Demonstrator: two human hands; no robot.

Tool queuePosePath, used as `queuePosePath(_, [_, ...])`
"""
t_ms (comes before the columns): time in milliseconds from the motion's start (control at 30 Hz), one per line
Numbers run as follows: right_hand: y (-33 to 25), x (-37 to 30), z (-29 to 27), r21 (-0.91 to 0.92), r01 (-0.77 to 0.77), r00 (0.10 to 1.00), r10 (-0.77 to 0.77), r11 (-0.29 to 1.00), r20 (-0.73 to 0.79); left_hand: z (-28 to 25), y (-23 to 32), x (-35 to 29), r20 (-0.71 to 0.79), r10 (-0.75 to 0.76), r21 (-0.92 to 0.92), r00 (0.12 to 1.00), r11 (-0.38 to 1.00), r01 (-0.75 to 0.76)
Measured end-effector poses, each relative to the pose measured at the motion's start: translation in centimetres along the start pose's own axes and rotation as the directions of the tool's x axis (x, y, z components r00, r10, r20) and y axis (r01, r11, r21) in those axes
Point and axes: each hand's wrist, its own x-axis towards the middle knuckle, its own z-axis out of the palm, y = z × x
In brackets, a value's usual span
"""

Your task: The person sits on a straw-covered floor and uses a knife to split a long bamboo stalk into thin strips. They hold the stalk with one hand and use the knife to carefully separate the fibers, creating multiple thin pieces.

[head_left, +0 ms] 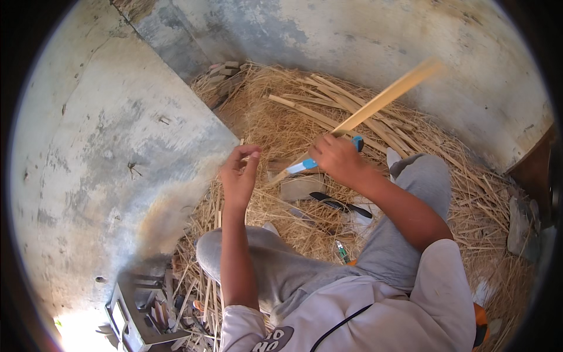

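Observation:
My right hand [339, 157] is closed around a flat bamboo strip [384, 101], its far end rising to the upper right and blurred by motion. The same hand grips a blue cutter knife [303, 166], whose body slants to the lower left under my fingers. Part of the strip is hidden behind that hand. To the left, my left hand [238, 170] is raised, apart from the strip, with thumb and forefinger pinched together. Whether anything thin sits in that pinch cannot be made out. Beneath my hands lies a grey block [302, 188] on the shavings.
A black-handled knife [337, 203] and a small green tool [342, 251] lie between my legs. Long bamboo strips [352, 105] are heaped ahead against the wall. Shavings [270, 88] cover the floor. A grey metal box [132, 328] stands at lower left, beside a plastered wall [117, 146].

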Motion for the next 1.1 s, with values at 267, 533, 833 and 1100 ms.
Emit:
queuePosePath(267, [-5.7, -0.1, 3.1, 0.438, -0.143, 0.987, 0.094, 0.888, 0.131, 4.6, 5.3, -0.3, 0.323, 0.126, -0.115, 0.938, 0.989, -0.093])
queuePosePath(533, [-10.2, -1.3, 1.1, 0.462, 0.151, 0.949, -0.26, 0.874, 0.181, 6.2, 2.3, 1.5, 0.275, 0.064, -0.042, 0.959, 0.998, -0.054])
queuePosePath(833, [-8.6, -1.4, 0.9, 0.215, -0.884, 0.174, -0.135, 0.414, 0.975, 3.5, 1.3, 3.6, -0.564, 0.057, -0.377, 0.824, 0.87, -0.318])
queuePosePath(1100, [-11.1, -3.6, 2.7, 0.511, -0.858, 0.496, 0.187, -0.04, 0.848, -0.1, 3.1, 2.4, -0.805, -0.019, -0.291, 0.593, 0.883, -0.367])
